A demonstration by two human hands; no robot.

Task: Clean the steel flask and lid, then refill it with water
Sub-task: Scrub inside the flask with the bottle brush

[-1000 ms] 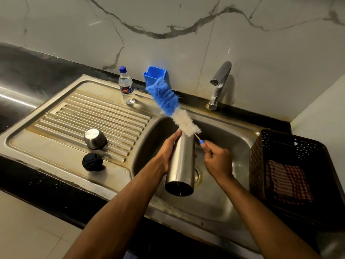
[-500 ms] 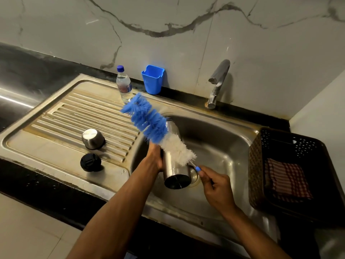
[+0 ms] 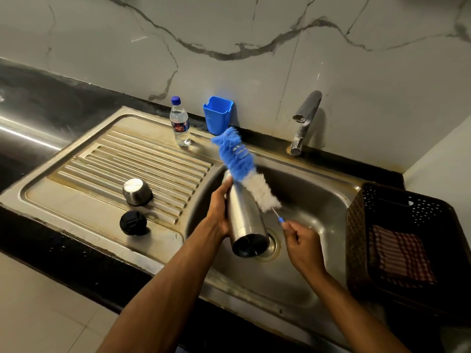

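Note:
My left hand grips the steel flask over the sink basin, tilted with its base toward me and its mouth pointing away. My right hand holds the thin handle of a blue and white bottle brush, whose bristles lie along the flask's upper side, outside it. On the draining board sit the steel cap and the black inner lid. The tap stands behind the basin with no water running.
A small plastic water bottle and a blue holder stand at the back of the sink by the marble wall. A dark perforated basket with a checked cloth sits right of the basin. Black countertop lies to the left.
The brush has swung from pointing left over the draining board back to lying along the flask toward the blue holder. The flask tilted more toward me; my right hand shifted slightly right.

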